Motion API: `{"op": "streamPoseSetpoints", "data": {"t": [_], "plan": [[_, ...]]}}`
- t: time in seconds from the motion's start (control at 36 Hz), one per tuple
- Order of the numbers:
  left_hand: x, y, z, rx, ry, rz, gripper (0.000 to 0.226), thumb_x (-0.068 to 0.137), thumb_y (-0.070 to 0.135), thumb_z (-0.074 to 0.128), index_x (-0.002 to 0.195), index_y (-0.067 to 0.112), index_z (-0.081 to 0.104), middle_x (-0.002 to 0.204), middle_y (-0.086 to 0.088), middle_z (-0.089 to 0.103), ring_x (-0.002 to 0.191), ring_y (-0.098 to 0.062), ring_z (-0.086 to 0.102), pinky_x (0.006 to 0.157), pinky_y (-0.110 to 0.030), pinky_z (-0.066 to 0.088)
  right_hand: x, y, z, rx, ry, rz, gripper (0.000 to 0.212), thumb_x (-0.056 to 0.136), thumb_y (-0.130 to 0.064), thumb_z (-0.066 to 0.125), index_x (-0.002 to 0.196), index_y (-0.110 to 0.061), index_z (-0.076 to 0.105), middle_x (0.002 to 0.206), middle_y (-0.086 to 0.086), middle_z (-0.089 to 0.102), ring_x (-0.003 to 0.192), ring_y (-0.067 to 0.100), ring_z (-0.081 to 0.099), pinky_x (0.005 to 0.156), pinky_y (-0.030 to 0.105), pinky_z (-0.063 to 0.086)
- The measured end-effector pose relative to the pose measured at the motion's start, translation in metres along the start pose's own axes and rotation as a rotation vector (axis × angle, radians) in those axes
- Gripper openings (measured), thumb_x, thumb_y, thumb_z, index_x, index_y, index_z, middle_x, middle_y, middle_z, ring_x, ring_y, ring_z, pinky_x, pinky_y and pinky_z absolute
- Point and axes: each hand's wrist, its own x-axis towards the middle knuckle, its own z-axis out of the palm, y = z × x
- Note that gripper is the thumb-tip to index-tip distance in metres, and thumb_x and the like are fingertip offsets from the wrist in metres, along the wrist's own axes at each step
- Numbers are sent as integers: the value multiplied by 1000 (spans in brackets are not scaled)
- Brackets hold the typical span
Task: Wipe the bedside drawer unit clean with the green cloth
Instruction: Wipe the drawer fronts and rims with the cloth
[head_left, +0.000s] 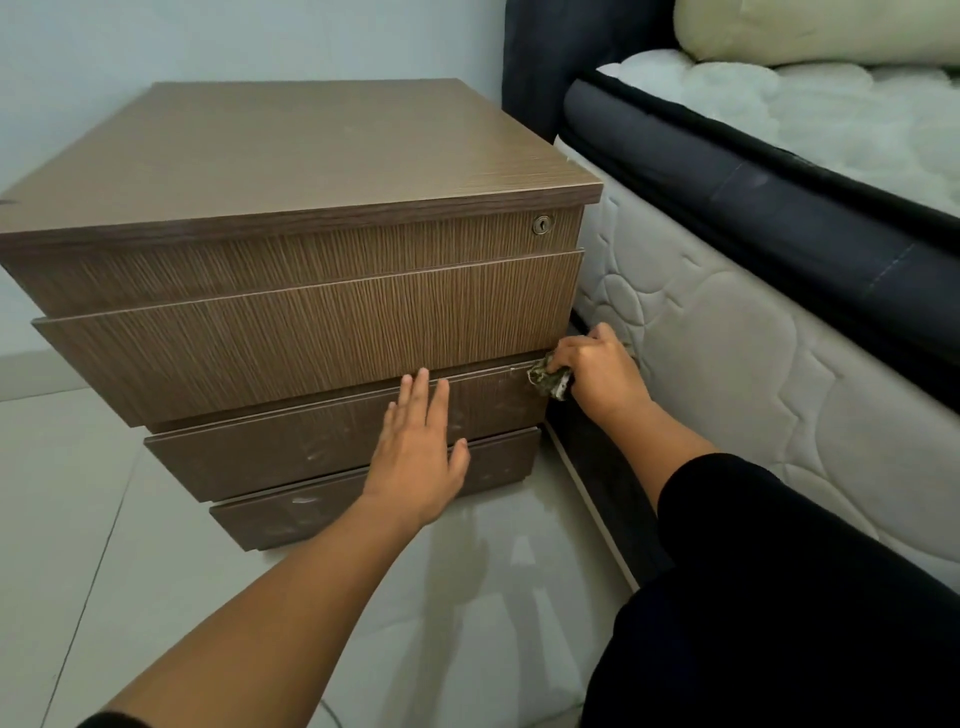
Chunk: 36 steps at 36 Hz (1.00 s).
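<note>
Brown wood-grain fills my view: the bedside drawer unit (291, 291) stands on the pale tiled floor (78, 493), its four drawer fronts facing me and a small round lock (543, 224) at two o'clock on the top front. My left hand (418, 457) lies flat on the third drawer front (311, 441), fingers straight and only slightly spread, pointing to twelve o'clock. At three o'clock from it, my right hand (597, 371) sits at the unit's right edge, fingers curled tight round the green cloth (548, 379), which is bunched up and pressed against the right end of that same drawer front. Pale smears and scuffs show on the two lower fronts. Just beside the unit, at three o'clock, runs the quilted white mattress (753, 374) with its dark bed frame (779, 208).
</note>
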Motion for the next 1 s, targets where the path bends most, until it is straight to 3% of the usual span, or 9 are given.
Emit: {"op": "streamPoseSetpoints", "data": {"t": [0.08,0.22,0.33,0.44,0.72,0.94,1.0], "plan": [[3,-2,-1,14,-44,-20,67,96,36,36,151,13,4,160,-7,-1,147,-21,-6,119,-36,1,-9,-3,-5,-199,-37,30,43,82,7,53,115,-18,63,123,4,59,108,28,42,87,34,40],[9,-2,-4,73,-85,-74,68,96,35,37,151,11,6,159,-10,3,147,-24,-2,118,-37,2,-14,-10,-4,-174,-80,87,56,82,2,53,132,-22,43,111,10,63,104,32,46,85,44,48],[13,-2,-7,116,-128,-106,70,95,36,38,151,10,3,159,-11,2,147,-25,-2,118,-40,2,-14,-10,3,-127,-179,126,70,84,0,52,143,-30,30,113,10,62,107,32,49,91,44,48],[17,-3,-9,147,-164,-119,72,95,38,38,151,11,1,159,-12,1,147,-27,-3,118,-44,2,-15,-12,7,-81,-254,176,74,83,0,50,145,-32,26,110,11,63,104,30,55,89,43,51],[23,-6,-19,122,-177,-149,73,92,37,43,150,11,8,157,-11,11,146,-25,10,118,-46,4,-13,-32,4,-60,-331,300,73,86,-6,53,147,-30,21,122,14,57,111,33,52,87,40,50],[6,-1,-19,96,-174,-140,75,91,41,44,150,10,9,158,-10,12,146,-24,9,119,-43,7,-34,-31,-11,-19,-431,322,78,87,-1,50,148,-32,15,127,15,53,112,31,53,91,39,51],[3,1,-21,83,-180,-143,75,91,42,43,150,10,10,158,-10,12,146,-24,9,119,-42,7,-37,-31,-18,25,-439,342,73,87,0,48,148,-31,20,128,14,52,110,30,55,91,36,51]]}}
